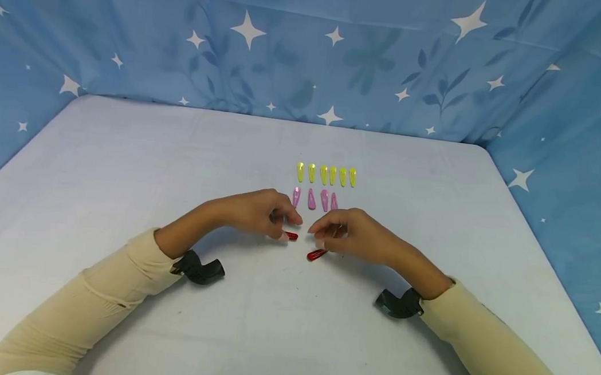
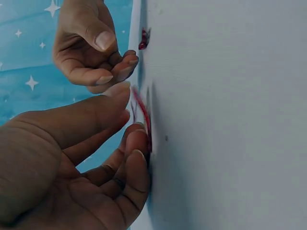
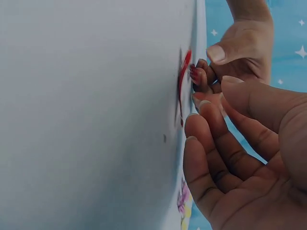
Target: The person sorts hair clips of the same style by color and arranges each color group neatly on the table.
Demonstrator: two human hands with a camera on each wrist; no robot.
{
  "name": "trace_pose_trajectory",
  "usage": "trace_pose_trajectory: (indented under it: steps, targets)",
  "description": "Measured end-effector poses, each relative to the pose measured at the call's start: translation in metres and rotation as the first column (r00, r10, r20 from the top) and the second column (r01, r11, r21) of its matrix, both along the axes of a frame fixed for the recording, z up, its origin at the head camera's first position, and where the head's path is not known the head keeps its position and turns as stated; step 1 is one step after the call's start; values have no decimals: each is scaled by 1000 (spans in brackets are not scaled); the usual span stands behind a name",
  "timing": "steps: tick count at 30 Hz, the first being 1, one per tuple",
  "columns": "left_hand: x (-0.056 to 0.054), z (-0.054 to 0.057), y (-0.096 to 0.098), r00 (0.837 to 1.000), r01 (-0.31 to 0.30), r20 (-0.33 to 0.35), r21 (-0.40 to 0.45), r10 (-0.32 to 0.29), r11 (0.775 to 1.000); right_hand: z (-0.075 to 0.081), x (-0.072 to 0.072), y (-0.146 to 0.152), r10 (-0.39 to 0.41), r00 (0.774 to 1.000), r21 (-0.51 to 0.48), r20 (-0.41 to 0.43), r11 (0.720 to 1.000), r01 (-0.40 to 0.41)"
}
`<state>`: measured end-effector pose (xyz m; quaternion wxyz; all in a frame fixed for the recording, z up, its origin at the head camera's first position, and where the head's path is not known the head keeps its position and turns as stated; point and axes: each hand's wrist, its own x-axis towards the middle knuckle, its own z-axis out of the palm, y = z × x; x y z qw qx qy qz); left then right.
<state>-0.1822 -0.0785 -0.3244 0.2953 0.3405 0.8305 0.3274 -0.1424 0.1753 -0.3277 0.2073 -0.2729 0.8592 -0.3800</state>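
Note:
Two red hair clips lie on the white table between the hands. My left hand [image 1: 257, 212] is over the left red clip [image 1: 292, 236], fingers bent loosely and thumb tip right at it. In the left wrist view this red clip [image 2: 144, 115] shows beside the fingertips, with thumb and fingers apart. My right hand [image 1: 355, 234] hovers by the other red clip [image 1: 316, 255], whose far end its thumb side hides. The right wrist view has that red clip [image 3: 184, 76] on the table, just beyond the loosely bent, parted fingers.
Behind the hands runs a row of pink hair clips [image 1: 311, 199], partly overlapped by the hands in the head view. Farther back stands a row of several yellow hair clips [image 1: 333, 176]. A blue star-patterned curtain [image 1: 288, 55] borders the table. Each wrist carries a black camera mount [image 1: 199, 268].

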Motion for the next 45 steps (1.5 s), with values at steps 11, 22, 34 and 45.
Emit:
trace_pose_trajectory:
  steps: [11, 22, 34, 45]
  targets:
    - [2, -7, 8, 997, -27, -69, -44, 24, 999, -2, 9, -2, 57, 997, 48, -44, 997, -55]
    - [5, -5, 12, 996, -27, -84, -37, 23, 999, -4, 10, -7, 118, 988, 92, -101, 990, -109]
    - [4, -6, 10, 995, -41, -89, -10, 40, 999, -3, 9, -10, 111, 990, 116, -88, 988, -100]
    - [2, -7, 6, 990, -104, -88, 91, 112, 990, -1, 5, -8, 14, 1000, 45, -8, 999, -14]
